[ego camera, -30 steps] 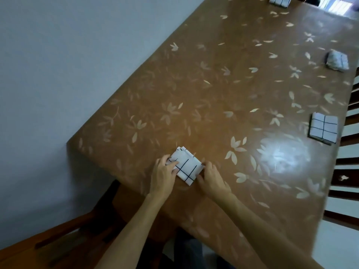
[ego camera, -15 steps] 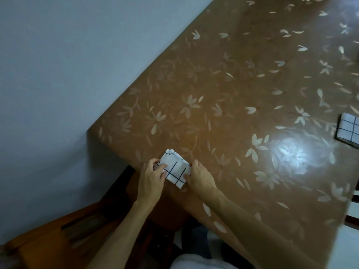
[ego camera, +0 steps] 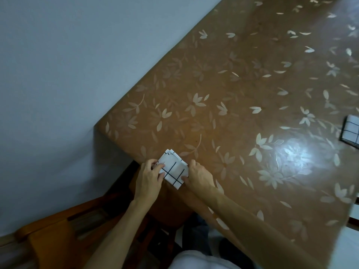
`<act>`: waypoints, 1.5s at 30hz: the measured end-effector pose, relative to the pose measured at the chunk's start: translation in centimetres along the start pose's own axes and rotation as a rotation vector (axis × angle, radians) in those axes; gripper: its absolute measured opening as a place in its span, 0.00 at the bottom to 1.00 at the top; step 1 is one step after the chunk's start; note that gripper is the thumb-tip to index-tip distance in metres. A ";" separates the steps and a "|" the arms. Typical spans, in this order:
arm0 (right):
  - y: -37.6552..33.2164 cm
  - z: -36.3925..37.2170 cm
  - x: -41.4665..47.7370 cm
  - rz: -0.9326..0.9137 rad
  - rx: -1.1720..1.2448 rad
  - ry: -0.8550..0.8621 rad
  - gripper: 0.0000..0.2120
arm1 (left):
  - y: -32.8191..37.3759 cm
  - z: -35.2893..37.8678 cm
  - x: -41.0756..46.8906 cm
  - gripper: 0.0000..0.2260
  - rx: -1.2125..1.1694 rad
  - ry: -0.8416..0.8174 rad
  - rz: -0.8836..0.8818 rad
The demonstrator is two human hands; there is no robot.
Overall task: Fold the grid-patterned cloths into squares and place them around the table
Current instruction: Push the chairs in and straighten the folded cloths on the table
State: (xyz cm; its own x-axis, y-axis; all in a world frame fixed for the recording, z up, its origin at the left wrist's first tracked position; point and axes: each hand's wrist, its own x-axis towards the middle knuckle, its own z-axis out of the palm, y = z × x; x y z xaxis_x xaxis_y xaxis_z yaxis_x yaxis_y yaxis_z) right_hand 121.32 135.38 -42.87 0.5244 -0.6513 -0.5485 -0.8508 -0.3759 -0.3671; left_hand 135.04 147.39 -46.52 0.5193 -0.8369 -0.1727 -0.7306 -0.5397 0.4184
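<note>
A small folded white cloth with black grid lines (ego camera: pixel 173 170) lies at the near edge of the brown table (ego camera: pixel 242 117), close to its left corner. My left hand (ego camera: pixel 148 178) pinches the cloth's left side, fingers curled over its edge. My right hand (ego camera: pixel 198 176) grips the cloth's right side, thumb under the lower corner. A second folded grid cloth (ego camera: pixel 352 131) lies at the table's right edge, partly cut off by the frame.
The table carries a pale leaf pattern and a bright glare patch (ego camera: pixel 295 156) right of centre. A grey wall (ego camera: pixel 77 65) runs along the table's left side. A wooden chair (ego camera: pixel 64 235) stands below the corner, beside my legs.
The view has swung left and closer, so the far cloths have left the frame. Both hands stay on the cloth, which has slid towards the table's near edge and corner.
</note>
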 end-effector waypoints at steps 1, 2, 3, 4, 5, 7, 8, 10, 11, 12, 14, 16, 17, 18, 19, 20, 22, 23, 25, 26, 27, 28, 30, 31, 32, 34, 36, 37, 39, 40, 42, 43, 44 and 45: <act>0.1 0.0 -0.2 0.000 -0.010 -0.001 0.16 | 0.1 0.1 -0.1 0.14 0.003 -0.003 0.007; 0.3 0.1 -0.4 0.003 -0.018 -0.007 0.16 | 0.3 0.1 -0.1 0.14 0.005 -0.007 0.012; 0.6 0.2 -0.6 0.004 -0.023 -0.012 0.16 | 0.5 0.2 -0.3 0.14 0.005 -0.014 0.014; 0.8 0.3 -0.8 0.007 -0.027 -0.017 0.17 | 0.7 0.4 -0.5 0.14 0.003 -0.019 0.017; 1.1 0.4 -0.9 0.011 -0.029 -0.021 0.17 | 0.9 0.5 -0.7 0.14 0.001 -0.026 0.019; 1.6 0.4 -1.2 0.018 -0.035 -0.026 0.17 | 1.2 0.7 -1.1 0.14 0.006 -0.039 0.026; 1.9 0.4 -1.4 0.018 -0.039 -0.028 0.17 | 1.3 0.8 -1.2 0.14 0.008 -0.044 0.033; 2.2 0.3 -1.5 0.010 -0.052 -0.035 0.18 | 1.4 0.8 -1.4 0.14 0.011 -0.050 0.043; 2.2 0.3 -1.6 0.005 -0.052 -0.038 0.19 | 1.4 0.8 -1.4 0.14 0.013 -0.053 0.042; 2.3 0.2 -1.7 0.001 -0.043 -0.038 0.19 | 1.4 0.7 -1.4 0.14 0.015 -0.052 0.038; 2.6 -0.2 -1.8 -0.012 -0.021 -0.022 0.18 | 1.7 0.3 -1.5 0.14 0.018 -0.042 0.033; 3.0 -0.9 -1.9 -0.032 -0.004 -0.002 0.16 | 2.2 -0.2 -1.5 0.13 0.008 -0.024 0.040; 3.3 -1.5 -2.0 -0.043 -0.001 0.009 0.16 | 2.6 -0.5 -1.4 0.13 0.006 -0.019 0.047; 3.7 -2.1 -2.2 -0.053 -0.001 0.022 0.15 | 3.0 -0.7 -1.3 0.12 0.007 -0.018 0.056; 4.2 -2.7 -2.4 -0.067 -0.009 0.036 0.16 | 3.5 -1.0 -1.2 0.11 0.013 -0.015 0.073; 4.9 -3.4 -2.6 -0.080 -0.023 0.049 0.17 | 4.0 -1.2 -1.0 0.10 0.022 -0.010 0.099; 6.3 -4.7 -3.4 -0.100 -0.056 0.062 0.19 | 5.5 -1.6 -0.7 0.10 0.034 0.001 0.153; 7.1 -5.3 -4.0 -0.106 -0.065 0.075 0.20 | 6.4 -1.8 -0.5 0.10 0.034 0.002 0.170; 8.9 -6.5 -5.4 -0.111 -0.059 0.122 0.22 | 8.9 -2.3 -0.5 0.12 0.040 0.006 0.192; 9.8 -7.1 -6.1 -0.110 -0.055 0.149 0.22 | 10.3 -2.5 -0.5 0.12 0.051 0.012 0.209; 10.8 -7.8 -7.0 -0.107 -0.052 0.171 0.23 | 11.7 -2.7 -0.6 0.12 0.060 0.023 0.235; 11.9 -8.5 -7.8 -0.097 -0.049 0.183 0.22 | 13.2 -2.9 -0.8 0.11 0.067 0.034 0.263; 14.2 -9.9 -9.8 -0.082 -0.038 0.222 0.22 | 16.2 -3.1 -1.3 0.11 0.080 0.048 0.300; 15.4 -10.6 -10.8 -0.074 -0.032 0.248 0.22 | 17.8 -3.1 -1.7 0.11 0.085 0.052 0.315; 16.6 -11.3 -11.8 -0.066 -0.025 0.272 0.23 | 19.3 -3.0 -2.1 0.12 0.094 0.053 0.333; 19.3 -12.3 -14.3 -0.057 -0.015 0.314 0.23 | 22.4 -2.5 -3.4 0.12 0.121 0.044 0.370; 22.2 -13.0 -16.9 -0.044 0.004 0.341 0.22 | 25.4 -1.5 -5.0 0.12 0.142 0.036 0.410; 23.7 -13.1 -18.2 -0.039 0.013 0.357 0.22 | 26.9 -0.8 -6.0 0.12 0.146 0.026 0.425; 26.7 -13.3 -20.8 -0.025 0.016 0.387 0.22 | 30.0 0.8 -8.0 0.13 0.150 0.008 0.454; 28.2 -13.4 -22.1 -0.013 0.017 0.396 0.21 | 31.6 1.5 -9.1 0.13 0.152 0.002 0.465; 31.2 -13.5 -24.5 0.005 0.022 0.411 0.20 | 34.8 3.2 -11.3 0.14 0.152 -0.027 0.493; 32.6 -13.6 -25.6 0.010 0.024 0.420 0.20 | 36.4 4.1 -12.2 0.14 0.150 -0.048 0.506; 33.9 -13.7 -26.6 0.015 0.031 0.432 0.20 | 37.9 4.9 -13.0 0.15 0.156 -0.072 0.515; 35.3 -13.7 -27.6 0.025 0.049 0.441 0.20 | 39.5 5.7 -13.6 0.15 0.174 -0.095 0.523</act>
State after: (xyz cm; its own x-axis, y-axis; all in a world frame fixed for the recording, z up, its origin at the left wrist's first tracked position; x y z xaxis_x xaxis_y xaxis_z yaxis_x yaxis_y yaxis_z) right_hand 76.35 130.98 -30.41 0.4304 -0.8827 -0.1889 -0.8550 -0.3315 -0.3989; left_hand 96.57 136.96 -32.77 0.0312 -0.9974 -0.0645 -0.9467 -0.0502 0.3182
